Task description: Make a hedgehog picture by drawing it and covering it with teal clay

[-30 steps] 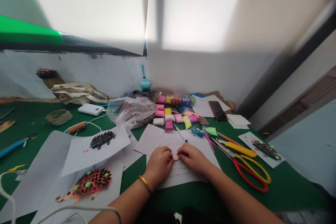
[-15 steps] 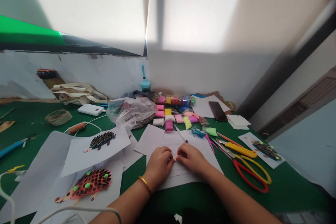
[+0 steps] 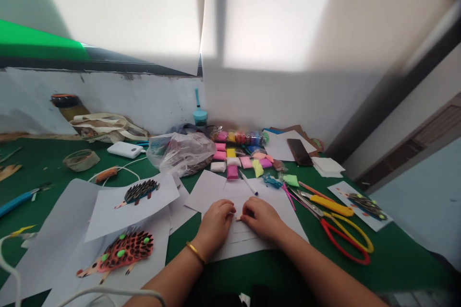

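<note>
My left hand (image 3: pixel 217 223), with a gold bangle on the wrist, rests over a white sheet of paper (image 3: pixel 248 243). Its fingers are curled together, and whatever may be between them is hidden. Close by on the right, my right hand (image 3: pixel 262 219) pinches a small pale piece of modelling clay (image 3: pixel 238 218) between thumb and finger. A narrow gap separates the two hands. Faint pencil lines show on the paper below them. Just beyond the fingers lies a white pen (image 3: pixel 248 183) with a dark tip.
Colourful clay packets (image 3: pixel 232 171) lie behind the paper, beside a clear plastic bag (image 3: pixel 182 151). To the right are scissors (image 3: pixel 329 223), a yellow cutter (image 3: pixel 331 205) and a phone (image 3: pixel 299 151). At left lie sheets with a red hedgehog (image 3: pixel 124 252) and a dark hedgehog (image 3: pixel 141 192).
My hands have drawn apart: the left has shifted slightly left, away from the pale clay piece. The right keeps the piece between its fingertips.
</note>
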### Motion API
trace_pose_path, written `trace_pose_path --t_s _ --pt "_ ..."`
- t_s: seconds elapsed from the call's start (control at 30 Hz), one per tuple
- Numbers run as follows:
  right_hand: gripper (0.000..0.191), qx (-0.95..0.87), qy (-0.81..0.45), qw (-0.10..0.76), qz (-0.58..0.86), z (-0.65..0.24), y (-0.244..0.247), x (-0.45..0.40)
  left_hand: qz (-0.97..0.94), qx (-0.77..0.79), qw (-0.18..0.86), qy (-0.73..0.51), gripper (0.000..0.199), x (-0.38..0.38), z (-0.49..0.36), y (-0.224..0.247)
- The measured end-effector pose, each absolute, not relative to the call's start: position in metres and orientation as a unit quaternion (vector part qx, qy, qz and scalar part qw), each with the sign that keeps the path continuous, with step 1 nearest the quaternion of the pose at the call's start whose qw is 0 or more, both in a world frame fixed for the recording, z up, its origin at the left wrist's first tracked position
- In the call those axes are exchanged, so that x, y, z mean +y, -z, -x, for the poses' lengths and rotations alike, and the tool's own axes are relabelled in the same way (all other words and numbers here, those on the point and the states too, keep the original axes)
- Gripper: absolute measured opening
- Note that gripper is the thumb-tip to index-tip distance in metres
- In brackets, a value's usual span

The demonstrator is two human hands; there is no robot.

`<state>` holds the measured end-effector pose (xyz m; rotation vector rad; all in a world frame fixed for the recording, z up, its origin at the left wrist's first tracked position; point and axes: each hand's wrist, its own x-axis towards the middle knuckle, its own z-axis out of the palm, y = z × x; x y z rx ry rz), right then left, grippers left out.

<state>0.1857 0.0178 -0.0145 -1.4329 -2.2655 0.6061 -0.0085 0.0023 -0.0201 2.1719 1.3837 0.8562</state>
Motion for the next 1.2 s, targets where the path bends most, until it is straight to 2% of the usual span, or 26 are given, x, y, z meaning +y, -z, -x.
trace_pose_path --t_s 0.33,0.67,0.9,1.0,1.1,1.2 --pt "0.002 -0.793 -0.256 0.174 0.524 -0.186 0.009 0.023 -0.783 0.509 0.214 -0.287 0.010 0.001 0.005 0.015" --pt "0.007 -0.796 -0.224 0.173 0.535 -0.183 0.014 0.021 -0.788 0.506 0.198 -0.288 0.010 0.002 0.004 0.019" --pt "0.007 -0.798 -0.213 0.186 0.533 -0.182 0.016 0.020 -0.788 0.510 0.191 -0.288 0.011 0.003 0.002 0.018" --pt "0.004 -0.790 -0.237 0.223 0.519 -0.186 0.016 0.019 -0.785 0.510 0.198 -0.290 0.010 0.004 0.004 0.018" --pt "0.012 -0.803 -0.254 0.268 0.468 -0.193 0.018 0.013 -0.780 0.512 0.208 -0.293 0.013 0.004 0.006 0.020" --pt "0.023 -0.841 -0.222 0.278 0.407 -0.199 0.022 0.004 -0.778 0.509 0.217 -0.298 0.017 0.005 0.008 0.021"
